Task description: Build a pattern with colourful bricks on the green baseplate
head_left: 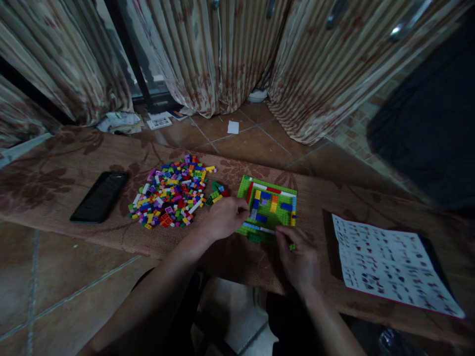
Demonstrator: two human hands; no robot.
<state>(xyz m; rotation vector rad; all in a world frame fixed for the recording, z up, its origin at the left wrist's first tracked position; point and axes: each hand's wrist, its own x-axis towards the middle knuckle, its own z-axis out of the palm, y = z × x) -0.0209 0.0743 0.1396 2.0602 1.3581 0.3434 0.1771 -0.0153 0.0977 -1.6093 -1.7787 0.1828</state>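
A green baseplate (274, 217) lies on the cloth-covered bench, with rows of red, white, blue and yellow bricks along its edges and several more inside. My left hand (224, 216) is at the plate's left edge, thumb and fingers pinched together; whatever they may hold is hidden. My right hand (300, 252) is at the near right corner, its fingers closed by the end of a pale brick row (260, 228). A small green brick (292, 246) shows beside those fingers. Just beyond my left hand sits a small cluster of green and mixed bricks (214, 194).
A big pile of loose bricks (168, 195) spreads left of the plate. Farther left lies a black phone (99, 198). On the right, a printed sheet (393, 267) rests over a dark flat object. Curtains (222, 54) hang behind the bench (48, 173); papers (120, 122) lie on the floor.
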